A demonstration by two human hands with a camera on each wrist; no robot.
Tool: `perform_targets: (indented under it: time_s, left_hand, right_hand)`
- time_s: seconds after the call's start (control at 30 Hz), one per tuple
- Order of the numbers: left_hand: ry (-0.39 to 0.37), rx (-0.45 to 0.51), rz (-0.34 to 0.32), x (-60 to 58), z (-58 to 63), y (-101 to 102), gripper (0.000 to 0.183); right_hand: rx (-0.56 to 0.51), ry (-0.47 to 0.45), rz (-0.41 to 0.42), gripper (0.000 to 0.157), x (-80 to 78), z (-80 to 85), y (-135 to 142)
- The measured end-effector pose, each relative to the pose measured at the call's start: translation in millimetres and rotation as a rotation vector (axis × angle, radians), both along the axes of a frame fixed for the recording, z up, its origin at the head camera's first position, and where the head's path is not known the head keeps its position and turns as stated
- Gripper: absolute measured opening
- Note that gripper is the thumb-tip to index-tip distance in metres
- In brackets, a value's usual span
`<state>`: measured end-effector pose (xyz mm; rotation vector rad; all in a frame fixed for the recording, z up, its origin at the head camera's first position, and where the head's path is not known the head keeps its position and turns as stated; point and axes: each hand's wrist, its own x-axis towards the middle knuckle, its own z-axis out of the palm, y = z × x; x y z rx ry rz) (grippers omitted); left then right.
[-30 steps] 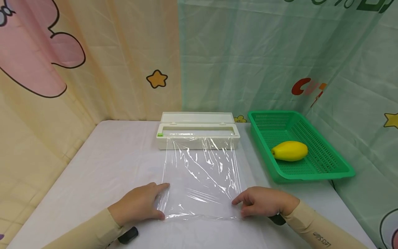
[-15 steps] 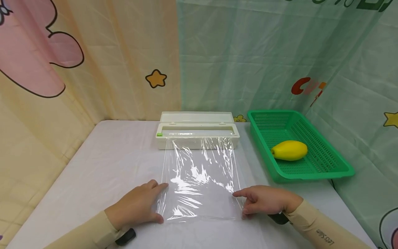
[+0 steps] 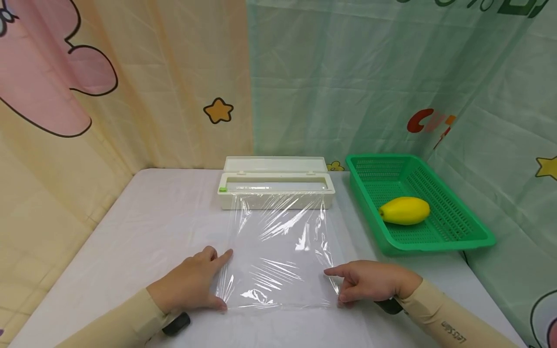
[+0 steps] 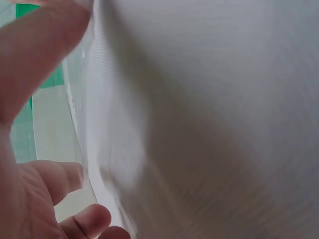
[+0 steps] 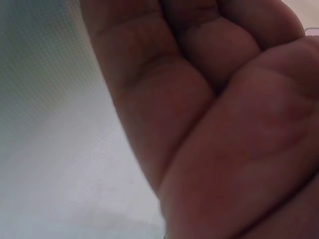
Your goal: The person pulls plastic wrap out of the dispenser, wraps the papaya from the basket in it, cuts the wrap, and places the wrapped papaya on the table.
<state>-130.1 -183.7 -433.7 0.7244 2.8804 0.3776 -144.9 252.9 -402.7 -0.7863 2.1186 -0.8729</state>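
Observation:
A sheet of clear plastic wrap (image 3: 278,261) runs toward me from a white dispenser box (image 3: 278,198) whose lid (image 3: 275,164) stands raised. My left hand (image 3: 187,280) is at the sheet's left edge, thumb and index finger spread apart and extended, both fingertips touching the wrap. In the left wrist view, the wrap spans between the fingers (image 4: 65,179) and thumb, lifted off the cloth. My right hand (image 3: 372,279) has its index finger straight against the right edge. Its thumb and curled fingers grip the near right corner; the right wrist view shows mostly the palm (image 5: 239,139).
To the right stands a green plastic basket (image 3: 435,246) with a yellow papaya-like fruit (image 3: 404,210) inside. A white cloth (image 3: 174,217) covers the table. Printed curtains (image 3: 330,87) hang behind and at both sides. A green slider (image 3: 223,189) sits on the box's left end.
My left index fingertip has moved slightly up and left along the film edge. The right index finger has straightened onto the wrap. Reflections on the sheet have shifted; box and basket stay put.

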Motion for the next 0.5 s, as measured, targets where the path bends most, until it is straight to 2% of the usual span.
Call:
perform_targets:
  time_s: [0.2,0.37,0.5]
  left_hand:
    - [-0.008,0.008,-0.002,-1.7,-0.5,-1,0.119]
    - [0.029,-0.016,-0.057,-7.5,-3.7,-3,0.120]
    - [0.003,-0.037,-0.073,-10.6,-4.9,-3,0.123]
  right_hand:
    - [0.016,0.008,-0.009,0.070,0.3,-0.5,-1]
    - [0.016,0.037,-0.018,0.071,1.0,0.3,-2]
    - [0.021,0.037,-0.018,0.071,0.6,0.2,0]
